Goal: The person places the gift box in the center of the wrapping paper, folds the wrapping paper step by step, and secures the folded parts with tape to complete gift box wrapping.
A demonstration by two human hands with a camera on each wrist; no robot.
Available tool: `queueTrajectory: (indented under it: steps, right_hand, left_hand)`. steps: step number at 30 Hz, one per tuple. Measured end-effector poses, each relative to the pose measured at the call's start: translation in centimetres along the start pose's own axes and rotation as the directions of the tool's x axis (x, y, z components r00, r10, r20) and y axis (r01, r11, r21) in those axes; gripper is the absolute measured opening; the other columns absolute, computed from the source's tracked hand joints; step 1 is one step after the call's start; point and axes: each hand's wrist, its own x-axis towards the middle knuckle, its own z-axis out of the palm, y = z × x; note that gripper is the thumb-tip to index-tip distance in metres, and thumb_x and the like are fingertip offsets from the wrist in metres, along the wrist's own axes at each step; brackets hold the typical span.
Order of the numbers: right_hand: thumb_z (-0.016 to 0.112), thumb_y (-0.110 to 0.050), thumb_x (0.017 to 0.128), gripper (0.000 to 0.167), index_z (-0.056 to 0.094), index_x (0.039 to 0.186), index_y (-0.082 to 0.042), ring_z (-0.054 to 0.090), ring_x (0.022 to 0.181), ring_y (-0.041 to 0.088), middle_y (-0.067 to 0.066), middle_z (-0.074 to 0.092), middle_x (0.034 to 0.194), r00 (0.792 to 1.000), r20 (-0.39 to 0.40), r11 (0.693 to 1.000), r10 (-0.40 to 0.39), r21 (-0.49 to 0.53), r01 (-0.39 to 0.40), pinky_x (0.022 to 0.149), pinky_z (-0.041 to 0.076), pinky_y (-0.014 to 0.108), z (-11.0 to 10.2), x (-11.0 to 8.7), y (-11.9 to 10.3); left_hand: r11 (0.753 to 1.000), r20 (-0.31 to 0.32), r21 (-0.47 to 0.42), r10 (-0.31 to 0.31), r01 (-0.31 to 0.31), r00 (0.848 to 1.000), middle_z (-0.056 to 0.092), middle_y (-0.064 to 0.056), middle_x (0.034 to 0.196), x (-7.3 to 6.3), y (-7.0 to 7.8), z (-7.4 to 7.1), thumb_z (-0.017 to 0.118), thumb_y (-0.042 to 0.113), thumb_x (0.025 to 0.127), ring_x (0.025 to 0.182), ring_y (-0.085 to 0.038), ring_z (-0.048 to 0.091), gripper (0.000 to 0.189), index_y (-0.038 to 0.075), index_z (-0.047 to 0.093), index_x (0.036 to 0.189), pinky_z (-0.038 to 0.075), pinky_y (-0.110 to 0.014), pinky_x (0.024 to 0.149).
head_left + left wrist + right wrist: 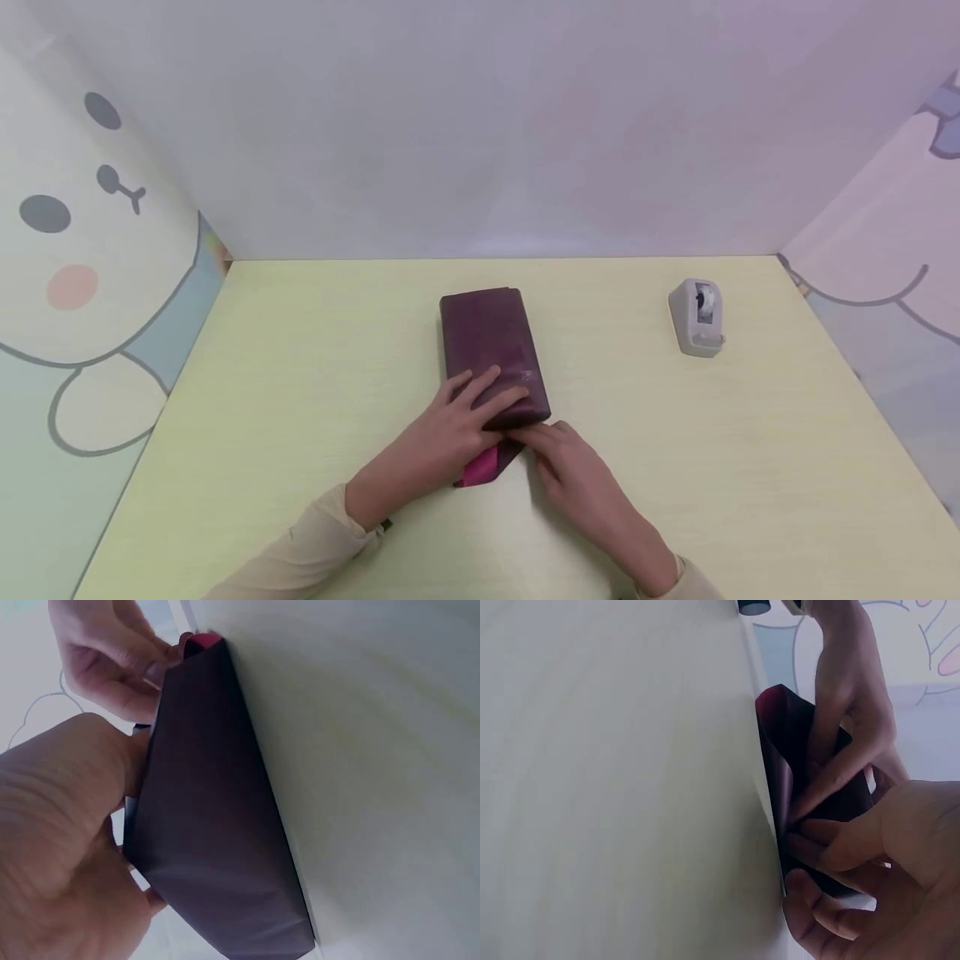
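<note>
A dark maroon wrapped package [491, 333] lies on the table, its near end unfolded into a paper flap with a bright pink inside [480, 468]. My left hand [457, 425] rests across the near part of the package with fingers spread on top, its thumb down at the near end. Fingers of my right hand [581, 479] press into the folded paper just under that end. In the right wrist view, the end paper [774, 712] stands up in a curl beside both hands. The left wrist view shows the smooth long side of the package [210, 802], fingertips of the right hand [112, 664] at its far corner.
A grey tape dispenser [697, 318] stands at the back right of the pale yellow table [315, 350]. A plain wall [480, 133] rises behind, and cartoon-printed panels [90, 250] flank both sides.
</note>
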Motion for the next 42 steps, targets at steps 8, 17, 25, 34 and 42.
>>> queueTrajectory:
  steps: [8, 17, 25, 34, 42]
  right_hand:
    - [0.072, 0.01, 0.081, 0.056, 0.074, 0.13, -0.019, 0.065, 0.098, 0.014, -0.008, 0.077, 0.119, 0.998, -0.036, 0.97, -0.057, -0.238, 0.047, 0.073, 0.056, 0.029, -0.9, -1.4, 0.6]
    - [0.076, -0.001, 0.074, 0.058, 0.074, 0.13, -0.015, 0.057, 0.098, 0.021, -0.005, 0.073, 0.135, 0.958, 0.018, 0.817, -0.287, -0.517, 0.254, 0.067, 0.052, 0.033, 0.2, -2.5, -0.2]
    - [0.073, -0.01, 0.08, 0.049, 0.075, 0.129, -0.013, 0.058, 0.104, 0.025, -0.001, 0.075, 0.131, 0.916, 0.042, 0.757, -0.398, -0.549, 0.354, 0.075, 0.055, 0.034, 1.3, -3.8, -1.8]
    - [0.078, -0.01, 0.078, 0.056, 0.073, 0.133, -0.019, 0.06, 0.107, 0.022, -0.01, 0.073, 0.134, 0.943, 0.023, 0.832, -0.333, -0.464, 0.305, 0.081, 0.054, 0.036, 0.7, -3.3, -1.5]
    - [0.078, -0.003, 0.077, 0.047, 0.079, 0.121, -0.022, 0.062, 0.099, 0.017, -0.006, 0.079, 0.109, 0.966, -0.026, 0.914, -0.255, -0.331, 0.233, 0.076, 0.054, 0.034, 0.0, -2.7, -0.6]
  left_hand:
    - [0.997, 0.062, 0.073, -0.02, 0.015, 0.998, 0.035, -0.001, 0.167, 0.0, 0.4, -0.3, 0.084, 0.013, 0.082, 0.158, -0.04, 0.03, 0.047, 0.032, 0.076, 0.125, 0.036, -0.058, 0.121]
    - [0.997, 0.0, 0.069, -0.04, 0.04, 0.999, 0.039, -0.002, 0.164, 0.0, 0.7, 0.0, 0.084, 0.013, 0.082, 0.155, -0.041, 0.036, 0.046, 0.031, 0.077, 0.123, 0.039, -0.06, 0.119]
    - [0.997, -0.009, 0.048, -0.056, 0.057, 0.998, 0.042, -0.001, 0.163, 0.2, 0.9, 0.2, 0.085, 0.016, 0.083, 0.154, -0.041, 0.037, 0.029, 0.029, 0.081, 0.108, 0.039, -0.06, 0.119]
    - [0.998, 0.005, 0.039, -0.051, 0.051, 0.999, 0.04, -0.001, 0.164, 0.2, 0.7, 0.0, 0.086, 0.016, 0.082, 0.155, -0.041, 0.037, 0.031, 0.03, 0.081, 0.109, 0.039, -0.058, 0.12]
    - [0.999, 0.047, -0.017, -0.045, 0.046, 0.998, 0.037, -0.001, 0.166, 0.2, 0.3, 0.0, 0.079, 0.006, 0.084, 0.157, -0.04, 0.032, 0.047, 0.034, 0.078, 0.122, 0.039, -0.056, 0.12]
